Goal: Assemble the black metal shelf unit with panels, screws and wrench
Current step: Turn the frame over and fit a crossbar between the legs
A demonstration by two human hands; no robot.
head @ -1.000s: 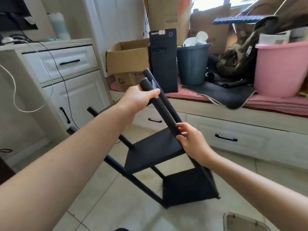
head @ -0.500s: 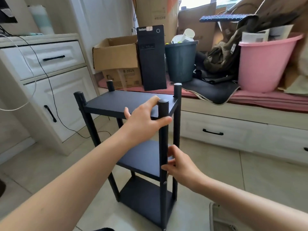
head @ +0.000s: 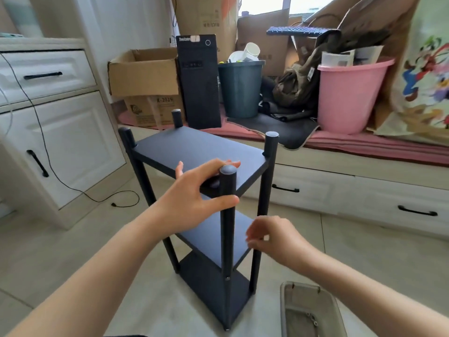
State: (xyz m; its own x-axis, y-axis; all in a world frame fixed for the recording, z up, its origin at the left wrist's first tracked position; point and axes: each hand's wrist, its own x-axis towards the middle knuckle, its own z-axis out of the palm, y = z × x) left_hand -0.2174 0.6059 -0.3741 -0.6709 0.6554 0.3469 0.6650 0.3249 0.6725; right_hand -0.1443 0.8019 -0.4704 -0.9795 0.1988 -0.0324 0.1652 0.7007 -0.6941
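Black shelf (head: 199,152) stood upright on the tiled floor (head: 364,239), three panels fitted, left hand (head: 194,198) gripped the near post (head: 228,215) by its top, right hand (head: 274,235) blurred beside the right post, fingers loosely curled, holding nothing, clear tray (head: 286,312) near right.

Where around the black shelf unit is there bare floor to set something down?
Bare tile floor lies between the black metal shelf unit and the white cabinet, bar a black cable. Right is tighter: a clear plastic tray. The red-cushioned bench is crowded.
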